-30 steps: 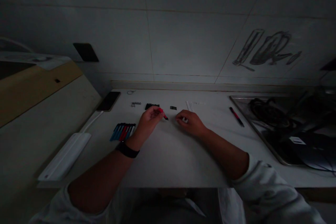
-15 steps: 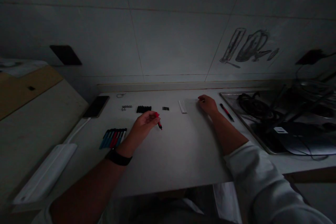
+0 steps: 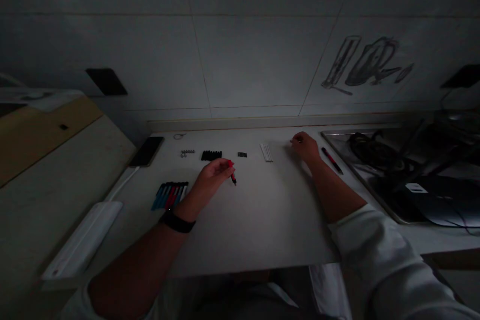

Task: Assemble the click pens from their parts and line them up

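Note:
My left hand [image 3: 213, 178] pinches a red pen part [image 3: 233, 174] with a dark tip pointing down, held above the white table [image 3: 258, 225]. Near the back right, my right hand [image 3: 306, 148] has its fingers curled together; whatever they hold, if anything, is too small to make out. White thin rods [image 3: 266, 152] lie left of that hand, and an assembled red and black pen [image 3: 332, 161] lies right of it. Beyond my left hand are a row of black pieces [image 3: 212, 155] and some small dark parts [image 3: 242, 155].
Blue, red and white pen barrels [image 3: 170, 196] lie beside my left wrist. Small silvery pieces [image 3: 188, 152], a phone [image 3: 147, 151] and a white power strip [image 3: 83, 239] are at the left. A metal-rimmed sink or tray [image 3: 360, 185] with cables and a dark device [image 3: 442, 197] borders the right.
The view has turned slightly left. My right hand's fingers have curled in closer together at the back of the table. My left hand still holds the red pen part in nearly the same place.

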### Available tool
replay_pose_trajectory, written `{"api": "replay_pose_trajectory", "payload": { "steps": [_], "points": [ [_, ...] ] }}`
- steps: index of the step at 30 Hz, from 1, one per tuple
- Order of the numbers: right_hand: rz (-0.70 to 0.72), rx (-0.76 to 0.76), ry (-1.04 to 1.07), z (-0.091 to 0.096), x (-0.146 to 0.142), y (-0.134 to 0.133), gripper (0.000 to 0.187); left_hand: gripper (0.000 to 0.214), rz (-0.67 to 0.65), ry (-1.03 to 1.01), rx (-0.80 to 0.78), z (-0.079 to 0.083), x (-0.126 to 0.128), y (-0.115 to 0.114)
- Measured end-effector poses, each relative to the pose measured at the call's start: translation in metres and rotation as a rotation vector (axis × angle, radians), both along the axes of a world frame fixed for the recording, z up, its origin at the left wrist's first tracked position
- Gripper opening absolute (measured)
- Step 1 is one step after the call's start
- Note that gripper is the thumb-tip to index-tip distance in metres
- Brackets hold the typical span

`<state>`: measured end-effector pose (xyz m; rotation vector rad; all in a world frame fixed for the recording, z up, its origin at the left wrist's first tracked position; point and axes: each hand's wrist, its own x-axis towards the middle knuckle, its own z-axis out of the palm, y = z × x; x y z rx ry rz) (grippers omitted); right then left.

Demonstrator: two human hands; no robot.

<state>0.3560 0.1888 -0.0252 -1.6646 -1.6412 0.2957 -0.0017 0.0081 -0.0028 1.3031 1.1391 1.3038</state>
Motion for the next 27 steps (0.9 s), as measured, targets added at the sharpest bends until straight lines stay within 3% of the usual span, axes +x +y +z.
{"api": "replay_pose_trajectory", "payload": {
  "steps": [5, 14, 18, 27],
  "points": [
    [0.256, 0.107, 0.153, 0.012, -0.029, -0.021, 0.016, 0.028, 0.009, 0.072, 0.039, -0.001, 0.0, 0.001],
    [0.778, 0.155, 0.165, 0.042, -0.122, -0.117, 0.018, 0.015, 0.019, 0.339, 0.235, 0.006, 0.005, -0.007],
    [0.807, 0.168, 0.184, 0.042, -0.135, -0.132, 0.015, 0.012, 0.002, 0.403, 0.277, 0.009, 0.006, -0.009],
    [0.834, 0.189, 0.109, 0.045, -0.133, -0.134, 0.017, 0.012, -0.004, 0.445, 0.298, 0.006, 0.005, -0.008]
  ]
}}
